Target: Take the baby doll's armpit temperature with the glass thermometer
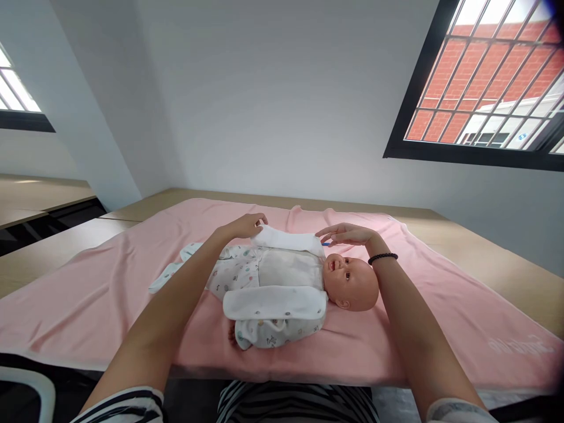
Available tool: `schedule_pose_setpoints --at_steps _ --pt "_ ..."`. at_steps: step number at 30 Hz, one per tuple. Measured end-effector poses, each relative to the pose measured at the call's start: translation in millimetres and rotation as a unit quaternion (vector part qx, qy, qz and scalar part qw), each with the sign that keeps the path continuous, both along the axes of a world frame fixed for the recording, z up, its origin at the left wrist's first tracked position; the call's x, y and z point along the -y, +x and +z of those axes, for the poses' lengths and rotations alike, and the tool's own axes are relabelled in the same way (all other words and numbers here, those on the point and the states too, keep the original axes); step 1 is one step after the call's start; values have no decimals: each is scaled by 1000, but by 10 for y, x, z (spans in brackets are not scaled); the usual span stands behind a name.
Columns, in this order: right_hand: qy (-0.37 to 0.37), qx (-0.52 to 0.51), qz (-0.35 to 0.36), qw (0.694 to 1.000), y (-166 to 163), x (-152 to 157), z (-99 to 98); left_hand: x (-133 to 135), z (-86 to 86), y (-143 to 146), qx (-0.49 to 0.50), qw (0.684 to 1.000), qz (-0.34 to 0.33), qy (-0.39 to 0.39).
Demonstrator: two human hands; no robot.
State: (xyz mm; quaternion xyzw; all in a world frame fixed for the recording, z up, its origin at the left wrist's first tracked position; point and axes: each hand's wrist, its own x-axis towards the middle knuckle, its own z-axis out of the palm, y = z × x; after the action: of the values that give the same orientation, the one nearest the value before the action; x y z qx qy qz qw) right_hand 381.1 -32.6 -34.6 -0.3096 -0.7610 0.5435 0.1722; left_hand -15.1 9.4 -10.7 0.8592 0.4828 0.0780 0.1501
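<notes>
A baby doll lies on its back, head to the right, in patterned white baby pants. Its white baby jacket is spread at the front, both flaps turned outward over a pale inner layer. My left hand pinches the lower corner of the far flap. At that flap's neck end is my right hand, its fingertips closed on the edge. A small blue strip shows under the right fingers. The near flap lies folded back, snap buttons along its edge.
A pink blanket covers much of the wooden table, with folds on its left side. Behind the table rises a white wall with a barred window at right. The back of a white-framed chair shows at lower left.
</notes>
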Motion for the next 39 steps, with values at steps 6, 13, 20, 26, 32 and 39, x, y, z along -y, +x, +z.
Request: schedule_pose_setpoints --at_steps 6,13,20,26,32,39 --pt "18 83 -88 993 44 -3 -79 -63 -151 4 -54 998 22 -17" --pt "130 194 -281 931 335 -252 -410 135 -174 290 16 983 -182 -8" --pt "118 320 -316 885 501 -265 -614 285 -257 553 27 974 -220 47" --pt "137 246 -316 906 497 -216 -444 261 -300 587 38 978 -187 82" --pt "180 72 -293 936 332 -53 22 257 -320 602 53 981 -167 87" --pt "126 117 -148 974 -101 205 359 257 -343 620 52 981 -163 90"
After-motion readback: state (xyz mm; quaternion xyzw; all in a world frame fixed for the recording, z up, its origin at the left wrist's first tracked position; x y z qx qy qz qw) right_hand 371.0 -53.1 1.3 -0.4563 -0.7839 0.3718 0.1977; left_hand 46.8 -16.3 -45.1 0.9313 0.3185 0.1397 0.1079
